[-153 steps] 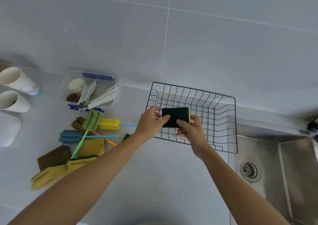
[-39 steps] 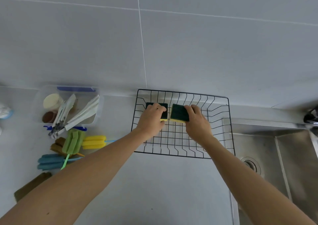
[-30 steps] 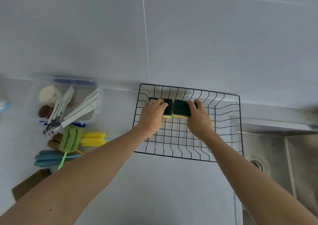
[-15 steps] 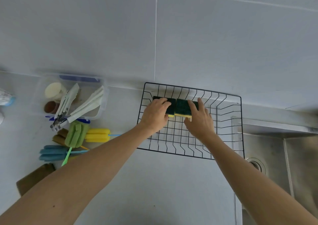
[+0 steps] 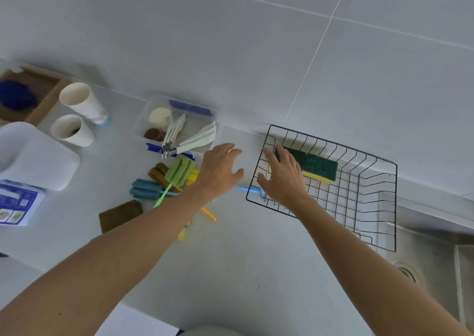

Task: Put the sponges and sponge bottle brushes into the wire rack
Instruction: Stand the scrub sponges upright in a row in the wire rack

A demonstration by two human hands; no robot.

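Two green-and-yellow sponges (image 5: 319,167) stand side by side against the far wall of the black wire rack (image 5: 379,207). My right hand (image 5: 283,176) hovers open over the rack's left end, just in front of them, holding nothing. My left hand (image 5: 220,170) is open above the counter left of the rack, over a pile of sponge bottle brushes: a green one (image 5: 179,170), a blue one (image 5: 145,189) and a brown one (image 5: 157,172). A yellow brush is mostly hidden under my left hand. A brown flat sponge (image 5: 119,213) lies in front of the pile.
A clear plastic box (image 5: 154,116) with tongs and small cups sits behind the brushes. Two white paper cups (image 5: 77,102), a white container (image 5: 33,156) and a wooden tray (image 5: 46,91) stand at the far left. The steel sink (image 5: 433,253) lies right of the rack.
Both hands have let go of the two sponges, which now rest in the rack. My left hand has moved left out of the rack toward the brush pile, and the view swung left.
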